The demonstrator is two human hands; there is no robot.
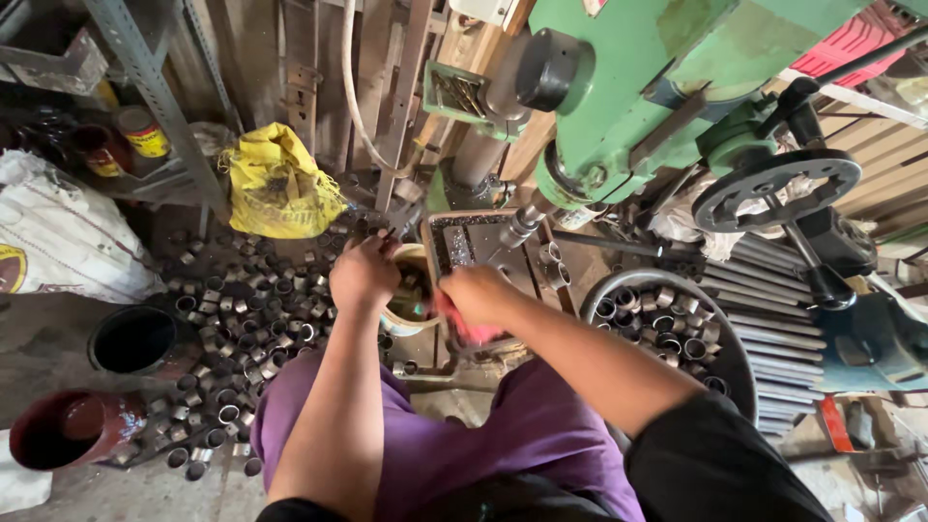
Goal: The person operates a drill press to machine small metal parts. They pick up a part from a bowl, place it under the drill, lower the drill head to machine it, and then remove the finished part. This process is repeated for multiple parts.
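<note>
Seated low in purple trousers, the person works both hands over a small pale bowl (411,307) that sits on the floor just in front of the knees, below the spindle (522,227) of a green drill press (638,87). The left hand (362,274) rests at the bowl's far-left rim with its fingers curled inward; what they grip, if anything, is hidden behind the knuckles. The right hand (478,300) is closed around a pink rag (469,332) at the bowl's right edge. The machine's metal table (464,242) lies just behind the bowl, hemming in the hands from above. To the left, a heap of short metal rings (242,319) spreads over the floor, reaching a dark red bucket (68,430) and a black pot (135,340). A yellow bag (278,184) lies beyond the heap. On the right, a round pan (739,372) holds more rings, beside a stack of grey rods (773,329).
</note>
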